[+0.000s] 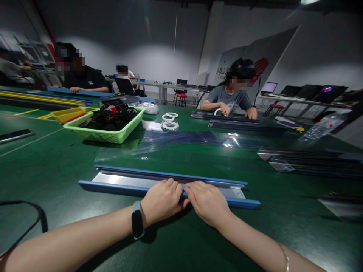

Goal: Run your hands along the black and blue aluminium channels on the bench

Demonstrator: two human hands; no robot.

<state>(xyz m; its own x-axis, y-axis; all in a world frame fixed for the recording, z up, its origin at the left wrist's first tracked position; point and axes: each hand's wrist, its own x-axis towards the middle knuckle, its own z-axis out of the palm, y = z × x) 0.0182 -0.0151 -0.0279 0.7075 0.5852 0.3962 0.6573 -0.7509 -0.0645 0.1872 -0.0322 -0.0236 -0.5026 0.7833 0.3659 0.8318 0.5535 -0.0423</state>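
Observation:
A long channel-shaped metal profile with blue edges and a silvery inside lies across the green table in front of me. Both my hands meet near the middle of its near rail. My left hand, with a smart band on the wrist, is closed over that rail with its fingers curled inward. Right beside it, my right hand is closed on the same rail, thumb and fingers bent toward the left hand. The fingertips are partly hidden, so anything small between them cannot be made out.
Clear plastic film lies beyond the profile. Farther back are a green basket of dark parts and rolls of white tape. Dark profiles and a plastic bottle are at right. Two co-workers sit across the table.

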